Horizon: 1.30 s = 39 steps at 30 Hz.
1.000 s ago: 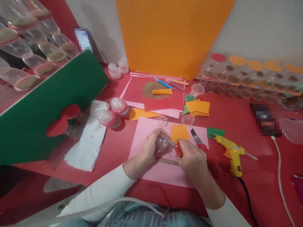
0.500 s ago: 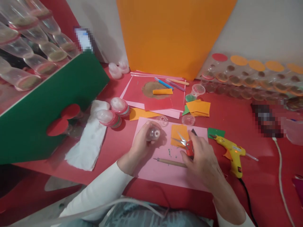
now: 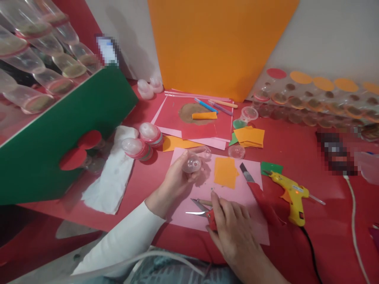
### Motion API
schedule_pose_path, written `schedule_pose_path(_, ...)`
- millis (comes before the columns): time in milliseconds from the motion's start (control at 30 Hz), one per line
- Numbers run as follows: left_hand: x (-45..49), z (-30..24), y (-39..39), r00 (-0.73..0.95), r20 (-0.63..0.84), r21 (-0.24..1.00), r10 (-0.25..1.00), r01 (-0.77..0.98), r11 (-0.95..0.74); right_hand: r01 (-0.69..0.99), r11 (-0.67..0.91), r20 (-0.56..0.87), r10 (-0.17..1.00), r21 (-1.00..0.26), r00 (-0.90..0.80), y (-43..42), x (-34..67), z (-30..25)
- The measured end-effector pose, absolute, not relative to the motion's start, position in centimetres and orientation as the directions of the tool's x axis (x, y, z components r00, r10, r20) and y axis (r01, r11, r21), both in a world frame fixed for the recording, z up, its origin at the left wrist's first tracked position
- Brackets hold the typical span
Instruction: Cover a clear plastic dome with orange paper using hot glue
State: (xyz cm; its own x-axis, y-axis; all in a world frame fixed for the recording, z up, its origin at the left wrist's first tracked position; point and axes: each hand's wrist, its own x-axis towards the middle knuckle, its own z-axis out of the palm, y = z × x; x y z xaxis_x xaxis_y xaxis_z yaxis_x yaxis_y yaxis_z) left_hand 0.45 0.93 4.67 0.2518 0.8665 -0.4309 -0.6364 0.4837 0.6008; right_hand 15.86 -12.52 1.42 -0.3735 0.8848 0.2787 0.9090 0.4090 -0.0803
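Note:
My left hand (image 3: 177, 173) is wrapped round a small clear plastic cup (image 3: 192, 163), whose end with a small hole faces up toward me. Lower on the pink sheet (image 3: 183, 215), my right hand (image 3: 229, 225) grips the red handles of the scissors (image 3: 201, 212). The blades are spread and point left, over a thin wooden-handled tool (image 3: 206, 202) that my fingers partly hide. Orange paper pieces (image 3: 225, 173) lie above my right hand. To the right rests a cutter knife (image 3: 248, 175) with a red handle.
A yellow glue gun (image 3: 291, 195) with a black cord lies at right. Stacked clear cups (image 3: 134, 148) and a white cloth (image 3: 111, 173) are at left, beside a green panel (image 3: 59, 134). Pens (image 3: 205, 105) and red paper (image 3: 166, 114) lie behind. Plastic bottles (image 3: 299, 98) stand back right.
My right hand has moved down and left with the scissors, from the orange paper to over the wooden-handled tool. The cutter knife is now uncovered. The cup has tilted slightly in my left hand.

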Motion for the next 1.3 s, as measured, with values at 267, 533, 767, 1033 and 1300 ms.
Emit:
schedule_pose_path(267,0.3,3.7,1.1,0.234,-0.476,0.620,0.848,-0.594,0.512,0.928,0.348,0.306,0.905,-0.135,-0.295,-13.0,15.1,0.5)
schedule_pose_path(533,0.4,4.1,0.8,0.282,-0.410,0.632,0.868,-0.598,0.493,0.888,0.422,0.194,0.901,-0.182,-0.389,-10.1,18.5,2.1)
schedule_pose_path(767,0.6,4.2,0.8,0.235,-0.427,0.610,0.873,-0.637,0.470,0.823,0.497,0.166,0.868,-0.273,-0.469,-7.9,18.5,2.2)
schedule_pose_path(1033,0.5,3.4,0.6,0.217,-0.433,0.589,0.875,-0.667,0.457,0.775,0.496,0.214,0.868,-0.392,-0.448,-7.0,19.1,2.7)
schedule_pose_path(1300,1.2,3.0,0.6,0.196,-0.454,0.589,0.869,-0.666,0.458,0.630,0.301,0.252,0.953,-0.716,-0.168,-6.8,19.4,3.8)
